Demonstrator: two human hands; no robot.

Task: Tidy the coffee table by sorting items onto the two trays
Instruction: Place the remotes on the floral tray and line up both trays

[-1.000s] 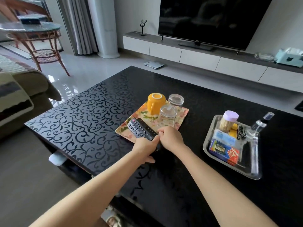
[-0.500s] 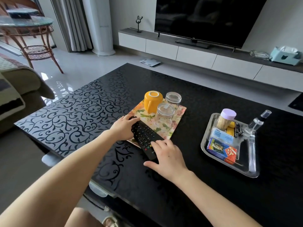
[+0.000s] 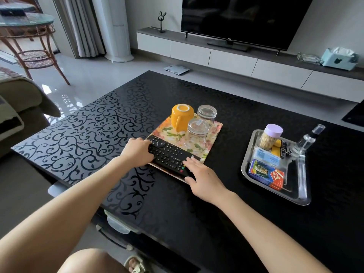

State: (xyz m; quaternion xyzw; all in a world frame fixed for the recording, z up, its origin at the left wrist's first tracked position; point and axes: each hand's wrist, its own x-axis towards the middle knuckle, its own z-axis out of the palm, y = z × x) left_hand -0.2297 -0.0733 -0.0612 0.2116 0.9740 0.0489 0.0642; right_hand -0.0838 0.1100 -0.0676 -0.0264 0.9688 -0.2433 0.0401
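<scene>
Black remote control [image 3: 169,156] lies flat along the near edge of the floral tray [image 3: 215,134], button side up. Whether its near end overhangs the tray corner cannot be told.

Left hand [image 3: 137,152]: fingers curled over the far end of the remote, grasping it. Right hand [image 3: 204,178]: released, fingers nearly straight and laid on the near end, thumb beside the remote's near edge.

Behind the remote on the same tray stand a yellow mug [image 3: 182,117], upside down, and two glass jars [image 3: 197,133], also inverted. The nearer jar stands just beside the remote and the mug sits behind it, so little bare tray lies beyond the remote.

Well apart to the right sits a metal tray [image 3: 246,168] holding a toothpick jar [image 3: 270,136] with a purple lid, a clear spray bottle [image 3: 307,140], a pale blue packet [image 3: 266,156] and a printed card box [image 3: 266,174]. A yellow item between the jar and bottle is too small to identify.

Both trays rest on the black desk [image 3: 88,138], patterned with scrollwork. Beyond it: a television [image 3: 242,18] on a low cabinet [image 3: 226,58], a bathroom scale [image 3: 176,69] on the floor, a sofa [image 3: 17,107] at left.
</scene>
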